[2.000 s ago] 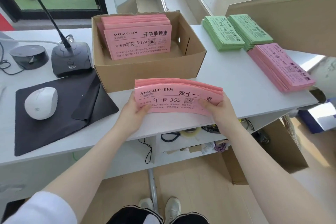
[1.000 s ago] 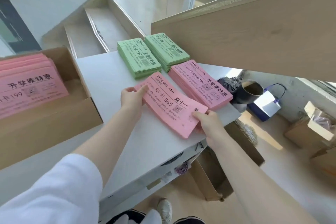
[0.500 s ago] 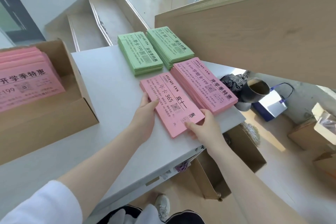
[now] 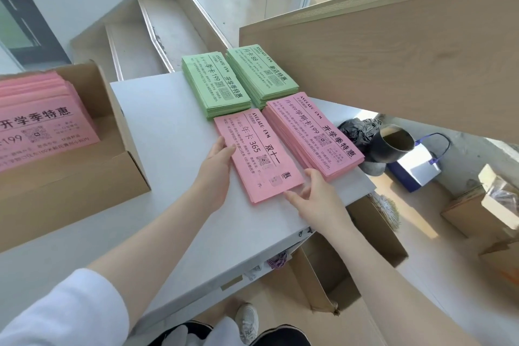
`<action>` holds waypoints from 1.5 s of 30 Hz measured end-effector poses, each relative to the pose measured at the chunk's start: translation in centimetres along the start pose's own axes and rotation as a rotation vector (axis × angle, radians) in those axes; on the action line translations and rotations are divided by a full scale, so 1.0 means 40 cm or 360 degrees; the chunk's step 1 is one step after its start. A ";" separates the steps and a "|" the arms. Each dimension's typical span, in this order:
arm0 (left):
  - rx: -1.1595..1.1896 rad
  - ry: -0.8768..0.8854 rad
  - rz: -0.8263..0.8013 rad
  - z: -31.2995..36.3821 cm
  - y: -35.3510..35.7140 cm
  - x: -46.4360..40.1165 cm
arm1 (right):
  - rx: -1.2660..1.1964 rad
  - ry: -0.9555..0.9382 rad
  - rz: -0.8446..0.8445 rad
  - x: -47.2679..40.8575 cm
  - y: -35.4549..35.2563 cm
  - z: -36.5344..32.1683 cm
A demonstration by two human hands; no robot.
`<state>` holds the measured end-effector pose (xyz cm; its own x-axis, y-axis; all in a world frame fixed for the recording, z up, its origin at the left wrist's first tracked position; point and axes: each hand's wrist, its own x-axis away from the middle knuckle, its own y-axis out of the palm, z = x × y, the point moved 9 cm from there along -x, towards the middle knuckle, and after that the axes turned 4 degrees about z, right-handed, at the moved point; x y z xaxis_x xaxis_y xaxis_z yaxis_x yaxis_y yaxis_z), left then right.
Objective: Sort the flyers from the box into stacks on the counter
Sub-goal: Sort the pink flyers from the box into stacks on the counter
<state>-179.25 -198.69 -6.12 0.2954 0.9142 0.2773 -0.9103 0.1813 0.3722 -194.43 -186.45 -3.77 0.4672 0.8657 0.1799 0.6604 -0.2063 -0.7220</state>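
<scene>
A pink "365" flyer stack (image 4: 257,153) lies flat on the white counter (image 4: 168,132). My left hand (image 4: 217,160) touches its left long edge with straight fingers. My right hand (image 4: 314,194) touches its near right corner, fingers spread. To its right lies a thicker pink "199" stack (image 4: 314,132). Behind them sit two green stacks, one at the left (image 4: 214,84) and one at the right (image 4: 261,74). The cardboard box (image 4: 84,166) at the left holds more pink flyers (image 4: 36,123).
A wooden panel (image 4: 393,50) overhangs the counter's right end. Beyond the counter edge are a dark bucket (image 4: 391,146), a blue and white bag (image 4: 415,168) and cardboard boxes (image 4: 477,211) on the floor. A long tray-like recess (image 4: 157,28) lies behind the counter.
I carried the pink "365" stack from in front of the box to the right and laid it down beside the pink "199" stack. Both hands now rest against its edges.
</scene>
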 end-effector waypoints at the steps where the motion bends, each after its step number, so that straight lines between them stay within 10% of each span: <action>1: -0.0068 0.0021 0.0005 0.011 -0.001 0.014 | 0.0146 -0.0082 0.0010 0.012 -0.009 -0.012; 11: -0.0799 0.0588 0.0058 0.292 -0.071 0.203 | -0.0073 -0.0755 -0.0167 -0.023 0.053 -0.372; 26: -0.1673 0.0838 0.0658 0.693 -0.708 0.304 | -0.0019 -0.1528 -0.0410 0.091 0.492 -1.004; 33: -0.2312 0.0797 0.0265 0.728 -0.862 0.191 | 0.0709 -0.1527 -0.0333 0.057 0.663 -1.071; 45: -0.2524 0.0708 -0.0010 0.678 -0.903 0.149 | 0.0848 -0.1713 0.0097 0.088 0.669 -1.100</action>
<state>-136.74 -209.61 6.13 0.4534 0.8873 -0.0851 -0.3622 0.0961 -0.9272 -149.23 -208.98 6.94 -0.4090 0.8505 -0.3308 0.2096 -0.2652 -0.9411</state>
